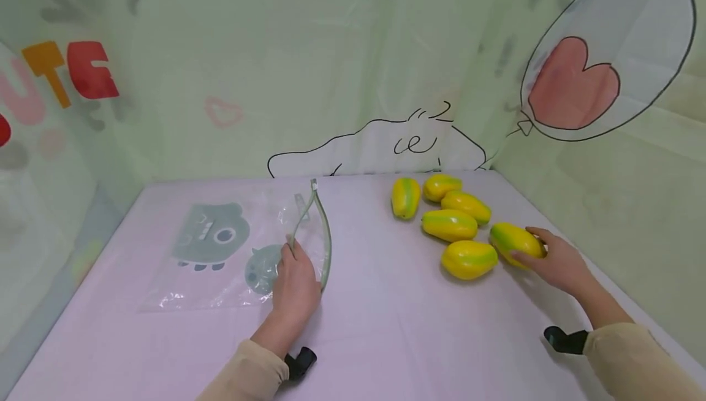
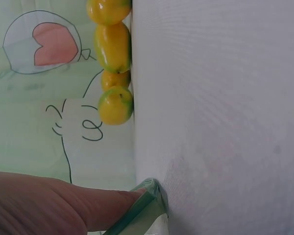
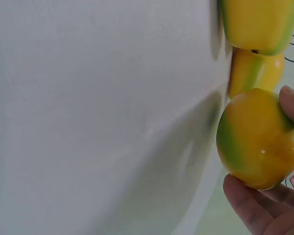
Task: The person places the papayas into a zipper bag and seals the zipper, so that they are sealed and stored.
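A clear zip bag [image 1: 226,278] with green cartoon monster prints lies flat on the left of the table, its mouth parted on the right side. My left hand [image 1: 298,281] pinches the near-left rim of that mouth; the left wrist view shows the thumb [image 2: 108,198] on the green zip strip [image 2: 137,210]. On the right, my right hand [image 1: 559,263] grips a yellow-green papaya [image 1: 515,244] between thumb and fingers. The right wrist view has this papaya [image 3: 259,139] with a shadow beside it; whether it touches the table I cannot tell.
Several more papayas, among them a front one [image 1: 469,260] and a far-left one [image 1: 406,197], are grouped left of and behind the right hand. The lilac tabletop [image 1: 375,327] lies between bag and fruit. Printed curtains [image 1: 331,70] enclose the back and sides.
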The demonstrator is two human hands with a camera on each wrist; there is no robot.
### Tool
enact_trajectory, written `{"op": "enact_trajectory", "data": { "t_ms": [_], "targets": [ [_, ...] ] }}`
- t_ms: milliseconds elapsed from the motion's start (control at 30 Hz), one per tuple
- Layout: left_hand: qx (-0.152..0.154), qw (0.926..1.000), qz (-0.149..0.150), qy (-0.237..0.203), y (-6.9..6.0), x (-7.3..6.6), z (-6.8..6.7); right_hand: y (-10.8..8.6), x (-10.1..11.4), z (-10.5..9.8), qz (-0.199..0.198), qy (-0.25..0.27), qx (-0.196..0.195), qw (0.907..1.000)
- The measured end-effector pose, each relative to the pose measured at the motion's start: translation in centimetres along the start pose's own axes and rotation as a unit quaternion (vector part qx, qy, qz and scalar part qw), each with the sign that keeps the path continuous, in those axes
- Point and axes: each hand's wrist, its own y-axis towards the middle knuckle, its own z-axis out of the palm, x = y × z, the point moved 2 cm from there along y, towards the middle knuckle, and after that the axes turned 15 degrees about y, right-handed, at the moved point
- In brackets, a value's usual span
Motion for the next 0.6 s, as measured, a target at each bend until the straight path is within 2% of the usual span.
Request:
{"op": "enact_trajectory", "data": {
  "t_ms": [100, 233, 400, 500, 600],
  "targets": [
    [-0.004, 1.0000, 0.000, 0.002, 0.0, 0.0, 0.0, -0.1, 0.2, -0.8, -0.022, 0.009, -0.029, 0.9993],
    [-0.003, 0.9999, -0.010, 0.009, -0.1, 0.9, 0.0, 0.6, 1.9, -1.0, -0.058, 0.050, -0.046, 0.9960],
    [-0.010, 0.9999, -0.005, 0.011, 0.3, 0.1, 0.9, 0.3, 5.4, -2.0, -0.095, 0.078, -0.055, 0.9909],
    [-0.011, 0.9997, 0.000, 0.023, 0.6, -0.2, 1.1, 1.0, 8.5, -1.3, -0.124, 0.071, -0.037, 0.9891],
    [-0.009, 0.9994, -0.005, 0.032, 0.7, -0.1, 1.0, 2.4, 11.7, 0.8, -0.154, 0.069, 0.016, 0.9855]
  ]
}}
